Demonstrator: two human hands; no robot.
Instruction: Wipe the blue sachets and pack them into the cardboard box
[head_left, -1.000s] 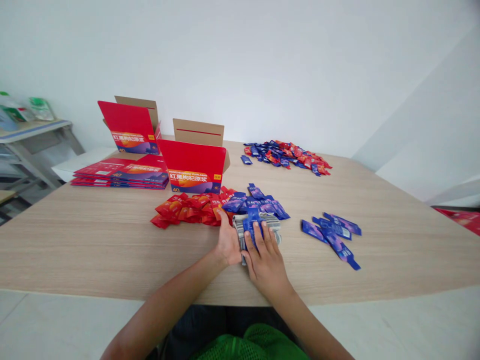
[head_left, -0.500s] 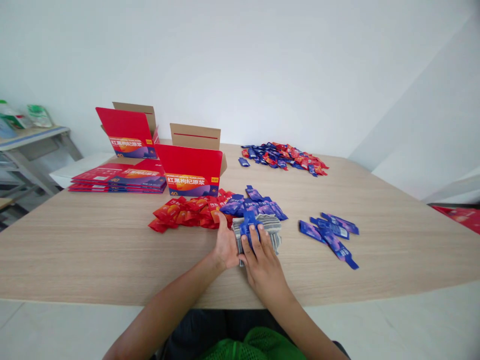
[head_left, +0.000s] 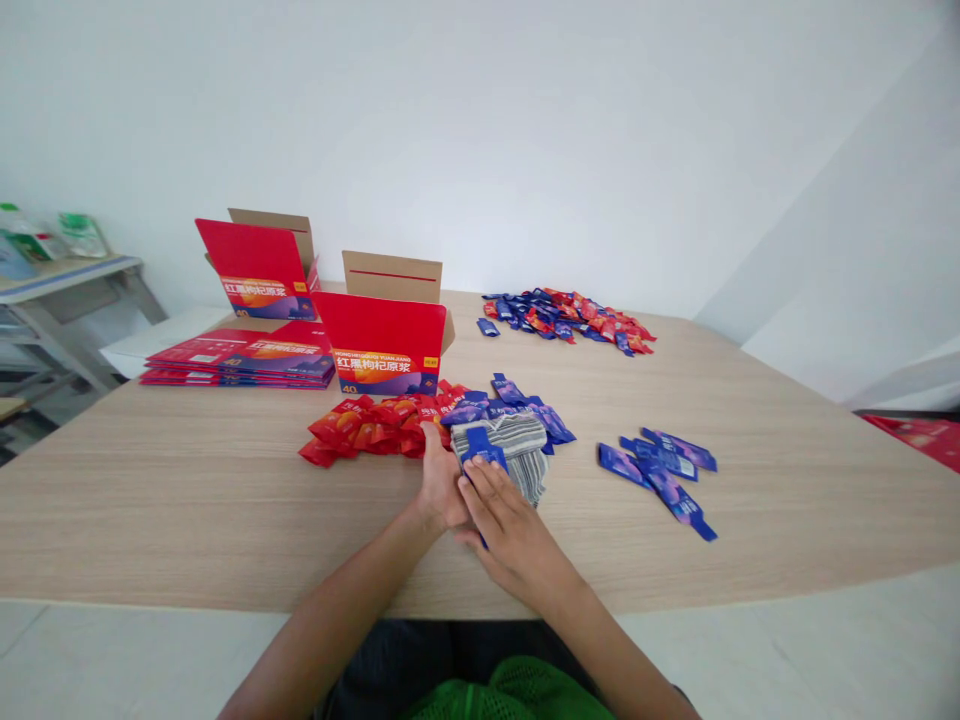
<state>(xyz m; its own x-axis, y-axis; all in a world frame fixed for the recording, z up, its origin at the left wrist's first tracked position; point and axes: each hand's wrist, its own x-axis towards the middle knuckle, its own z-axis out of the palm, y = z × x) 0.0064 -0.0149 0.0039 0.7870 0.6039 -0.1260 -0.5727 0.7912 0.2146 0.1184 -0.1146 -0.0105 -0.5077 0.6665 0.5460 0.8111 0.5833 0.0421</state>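
Blue packet (head_left: pixel 481 446) and striped cloth (head_left: pixel 517 433) just shifted left, so handling looks unfinished. Your right hand (head_left: pixel 511 530) lies flat over the packet on the cloth; your left hand's (head_left: pixel 442 490) thumb is out, finger grip can't tell.

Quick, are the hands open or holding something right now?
Left hand: by the striped cloth, fingers mostly hidden; grip can't be told.
Right hand: open, fingers laid across a blue packet.

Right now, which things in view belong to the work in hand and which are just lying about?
Likely in the work: handled sachet, striped cloth, red sachets, blue sachets, mixed pile, open boxes, flat cartons.
Apparently lying about: side table, bottle.
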